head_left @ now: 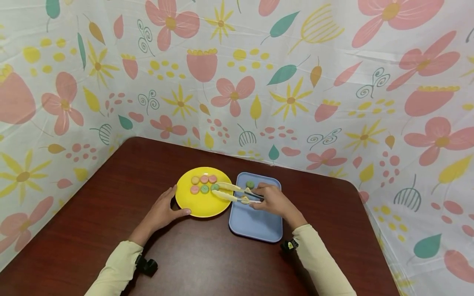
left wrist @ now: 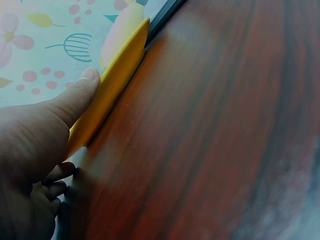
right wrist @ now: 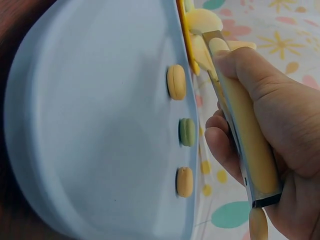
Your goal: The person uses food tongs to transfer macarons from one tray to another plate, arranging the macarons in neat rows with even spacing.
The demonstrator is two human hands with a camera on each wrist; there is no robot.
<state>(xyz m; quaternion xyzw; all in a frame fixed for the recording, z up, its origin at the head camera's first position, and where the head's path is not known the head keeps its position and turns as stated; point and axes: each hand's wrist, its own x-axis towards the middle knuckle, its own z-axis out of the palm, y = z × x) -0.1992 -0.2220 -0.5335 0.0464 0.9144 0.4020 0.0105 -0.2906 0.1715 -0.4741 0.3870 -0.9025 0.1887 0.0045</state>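
Note:
On the table lies a round yellow plate (head_left: 201,209) with pink, green and yellow macarons in two rows. My left hand (head_left: 159,210) holds its left edge, thumb on the front rim and fingers along the side. My right hand (head_left: 273,200) grips tongs (right wrist: 250,125) with cream-coloured tips, which reach over the plate. Beside the tips sits a green macaron (head_left: 214,187), at the right end of the front row; whether they squeeze it I cannot tell. Below my right hand is a blue tray (head_left: 255,226), holding a green macaron (right wrist: 187,132) between two yellow ones (right wrist: 176,82).
Plate and tray stand side by side on a dark brown wooden table (head_left: 192,263). A white cloth with flowers and leaves (head_left: 237,111) hangs behind the table and along its sides. Each wrist carries a small black camera mount (head_left: 146,265).

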